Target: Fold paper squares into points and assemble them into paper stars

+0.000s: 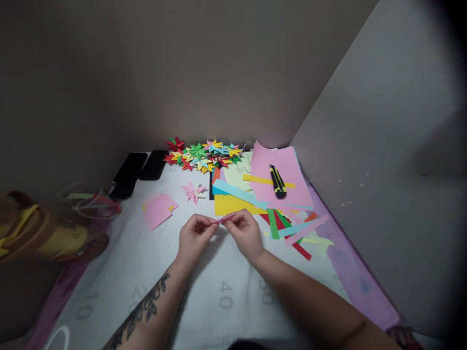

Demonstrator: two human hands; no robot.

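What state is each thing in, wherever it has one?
Pink paper, held; folding unclear
Left hand, pinching one end
Right hand, pinching the other end
Pink sheet, unfolded
Cutter, lying over it; blade unclear
Strips, scattered, overlapping
Stars, folded, heaped
Pink star, folded, apart from the heap
Pink squares, loosely overlapping
Black devices, flat, unlit

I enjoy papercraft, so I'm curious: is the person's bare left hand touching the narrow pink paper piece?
Touching. The head view shows the bare left hand pinching one end of the narrow pink paper piece, with no gap.
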